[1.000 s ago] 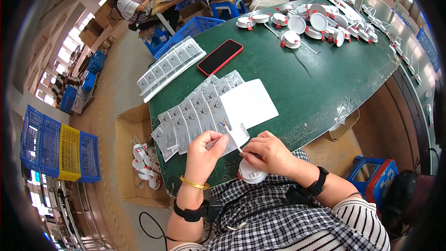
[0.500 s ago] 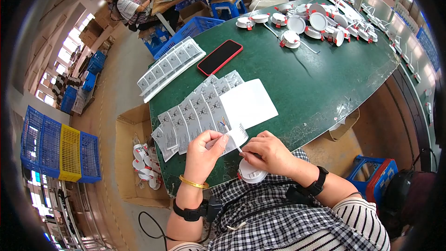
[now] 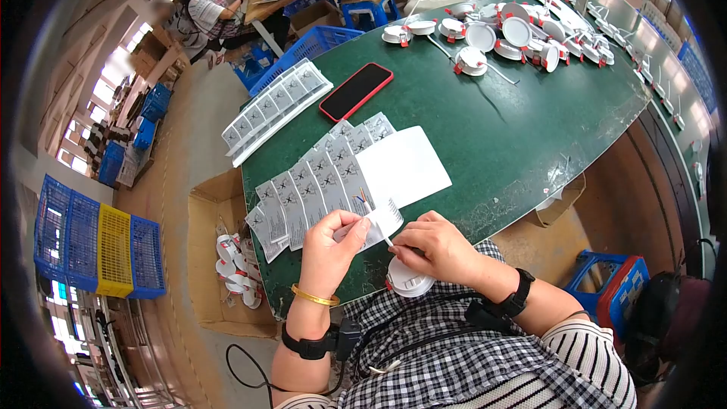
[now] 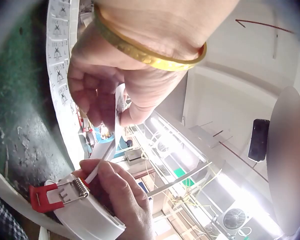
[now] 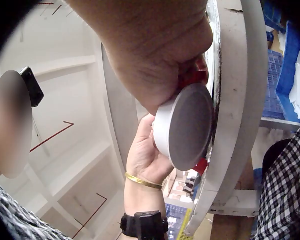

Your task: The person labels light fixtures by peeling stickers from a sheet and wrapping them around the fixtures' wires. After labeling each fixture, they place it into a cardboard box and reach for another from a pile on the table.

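My left hand (image 3: 332, 241) pinches a white printed label (image 3: 388, 216) between thumb and forefinger, beside a thin white cable (image 3: 390, 241) with coloured wire ends. The cable belongs to a round white downlight (image 3: 410, 279), which hangs below my right hand (image 3: 435, 245) at the table's near edge. Right thumb and fingers pinch the cable close to the lamp. In the left wrist view a red-tipped spring clip (image 4: 46, 198) stands out on the lamp's side. Its flat round face (image 5: 191, 127) shows in the right wrist view. Overlapping label sheets (image 3: 307, 185) lie just beyond my left hand.
A blank white sheet (image 3: 405, 168) overlaps the labels. Farther back lie a red-cased phone (image 3: 356, 92) and a strip of labels (image 3: 278, 110). Many downlights (image 3: 516, 32) crowd the table's far right. A cardboard box (image 3: 219, 288) with lamps stands at the left, near blue-and-yellow crates (image 3: 106, 238).
Both hands keep nearly the same hold on the label and cable. In the background, another person has come into view behind the seated one. The head view has shifted slightly.
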Motion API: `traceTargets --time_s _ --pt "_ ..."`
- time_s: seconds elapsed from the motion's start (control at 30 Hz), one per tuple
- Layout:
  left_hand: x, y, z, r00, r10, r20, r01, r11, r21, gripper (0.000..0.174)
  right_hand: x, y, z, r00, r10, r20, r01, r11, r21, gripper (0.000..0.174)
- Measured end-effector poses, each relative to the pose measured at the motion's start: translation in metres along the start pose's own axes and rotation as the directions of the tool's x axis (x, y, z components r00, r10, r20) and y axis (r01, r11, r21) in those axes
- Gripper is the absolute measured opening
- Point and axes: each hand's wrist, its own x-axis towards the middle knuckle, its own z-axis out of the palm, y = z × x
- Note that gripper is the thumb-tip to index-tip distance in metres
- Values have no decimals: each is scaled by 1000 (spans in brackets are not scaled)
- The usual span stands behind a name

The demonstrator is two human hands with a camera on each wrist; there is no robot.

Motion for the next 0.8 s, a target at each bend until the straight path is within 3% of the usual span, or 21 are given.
traceTargets --time_s 0.07,0.2,0.3,0.37,0.57,0.8 --pt "0 -3 1 997 68 -26 -67 998 5 16 0 0 0 1000 6 4 -6 1000 -3 11" --pt "-3 -4 1 1000 19 -16 -20 997 -72 15 0 0 0 1000 4 -2 -4 1000 -3 11" --pt "-6 -3 2 1000 -17 -21 13 985 -174 14 -1 0 0 1000 3 -1 -3 1000 -9 11" --pt "-7 -1 1 999 -5 -49 -14 927 -374 14 -1 1 1 1000 3 4 -3 1000 -16 11" --pt "-5 -7 3 999 21 -37 -27 986 -165 17 -1 -1 0 1000 -5 -5 5 1000 -14 11" --pt "-2 -9 2 1000 11 -21 -15 986 -166 17 -1 -1 1 999 -39 -36 37 998 -41 5"
